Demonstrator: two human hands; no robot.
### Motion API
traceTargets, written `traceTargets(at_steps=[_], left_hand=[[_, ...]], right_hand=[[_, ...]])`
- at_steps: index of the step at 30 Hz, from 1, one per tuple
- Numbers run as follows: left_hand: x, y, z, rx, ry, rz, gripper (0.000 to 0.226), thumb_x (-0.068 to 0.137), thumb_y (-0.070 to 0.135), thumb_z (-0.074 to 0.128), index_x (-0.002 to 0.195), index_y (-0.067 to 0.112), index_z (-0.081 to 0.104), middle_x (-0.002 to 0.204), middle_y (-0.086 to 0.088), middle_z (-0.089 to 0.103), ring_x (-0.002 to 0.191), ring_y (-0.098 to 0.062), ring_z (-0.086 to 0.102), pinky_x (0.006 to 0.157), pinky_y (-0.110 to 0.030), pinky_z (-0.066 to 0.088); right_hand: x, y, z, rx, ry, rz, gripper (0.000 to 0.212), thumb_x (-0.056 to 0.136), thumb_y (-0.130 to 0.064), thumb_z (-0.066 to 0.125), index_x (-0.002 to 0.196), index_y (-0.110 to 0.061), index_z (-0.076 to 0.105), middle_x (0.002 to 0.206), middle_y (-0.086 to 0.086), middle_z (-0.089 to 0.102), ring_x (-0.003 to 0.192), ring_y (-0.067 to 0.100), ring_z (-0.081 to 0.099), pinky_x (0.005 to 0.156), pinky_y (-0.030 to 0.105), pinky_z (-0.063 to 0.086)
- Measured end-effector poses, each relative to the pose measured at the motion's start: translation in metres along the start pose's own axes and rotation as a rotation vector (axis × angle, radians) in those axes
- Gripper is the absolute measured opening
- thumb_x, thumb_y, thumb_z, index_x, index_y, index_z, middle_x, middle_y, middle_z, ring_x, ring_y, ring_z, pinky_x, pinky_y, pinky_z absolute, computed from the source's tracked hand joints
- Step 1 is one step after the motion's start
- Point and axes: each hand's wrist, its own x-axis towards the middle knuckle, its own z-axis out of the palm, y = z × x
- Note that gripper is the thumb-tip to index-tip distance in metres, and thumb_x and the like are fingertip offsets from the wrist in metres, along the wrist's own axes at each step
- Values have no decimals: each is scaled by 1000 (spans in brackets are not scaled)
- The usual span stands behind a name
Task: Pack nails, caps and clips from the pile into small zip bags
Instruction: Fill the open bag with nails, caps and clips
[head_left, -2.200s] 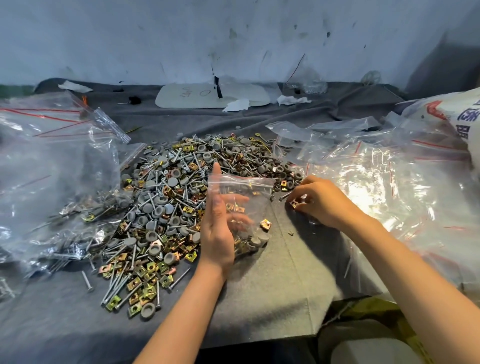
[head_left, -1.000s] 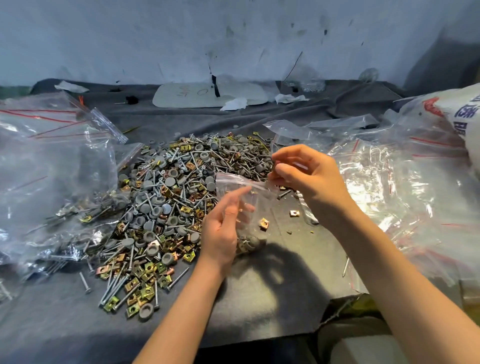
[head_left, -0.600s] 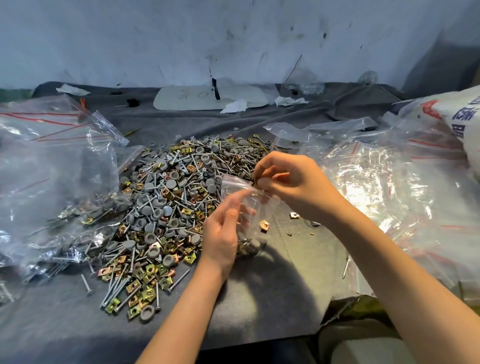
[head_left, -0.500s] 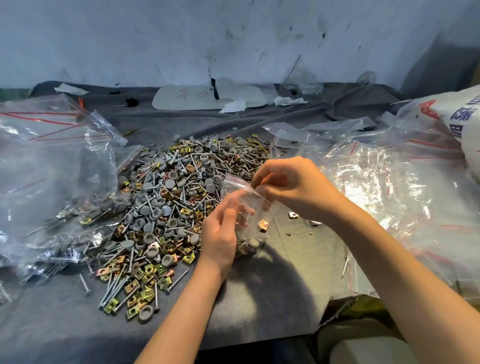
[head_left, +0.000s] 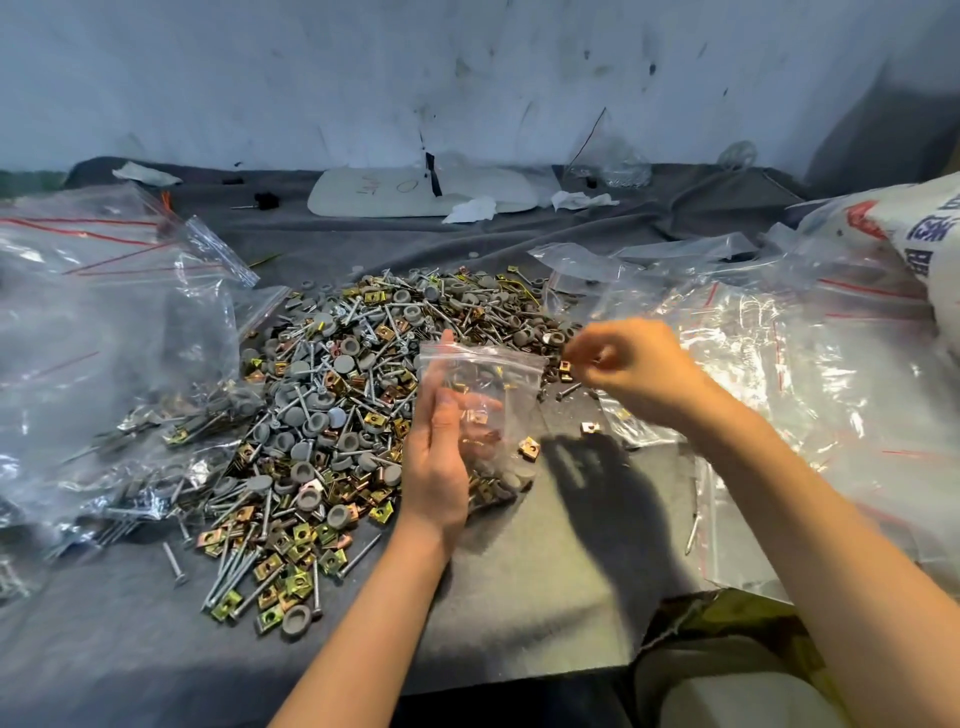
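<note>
A grey cloth-covered table (head_left: 545, 571) runs back to a stained wall. Big clear bags (head_left: 104, 364) slump over its left side, some of them holding hardware. A heap of empty clear bags (head_left: 805, 389) covers the right side, with a printed white sack (head_left: 935, 244) behind it at the edge of view.

Between them sits the pile (head_left: 332, 415) of nails, grey caps and brass clips. It spreads from mid-table down toward the front left.

The small zip bag (head_left: 493, 374) stands upright at the pile's right edge, mouth up, with caps and clips settled in its bottom. The left hand (head_left: 436, 457) holds it by its left side. The fingers reach up along the plastic and the thumb shows through it, so the bag is pinched between them.

The right hand (head_left: 639, 369) hangs just right of the bag's top corner, above the cloth. Its fingers are curled inward, but they are blurred, and I cannot tell whether they hold anything.

The only bare cloth lies in front of the bag, between the two forearms, down to the table's near edge. The right hand's shadow falls across it.

One loose clip (head_left: 530, 448) lies against the bag's lower right. Another clip (head_left: 590, 427) lies a little further right, beside the heap.
</note>
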Motion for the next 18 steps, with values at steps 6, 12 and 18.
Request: traceTargets(at_steps=[6,12,18], left_hand=[[1,-1,-1,24,20,-4,65,98,44,31,137,-7,36,99,-6,68,78,-41,66,70,-65,53],[1,-3,-2,14,17,-27,62,91,43,32,138,3,39,94,3,71,72,-30,68,64,-70,50],[2,-6,-3,23,15,-6,64,93,42,32,144,4,35,97,0,71,70,-31,66,60,-52,54]], right_hand=[[-15,27,27,-386,-244,5,17,83,-6,62,99,-10,66,100,8,59,96,28,57,76,31,40],[-12,22,20,-246,-267,-23,21,80,-4,66,80,-19,51,80,-2,52,79,21,51,63,28,36],[-2,-21,-3,591,22,-79,23,84,0,66,89,-21,61,80,3,63,72,11,58,66,19,48]])
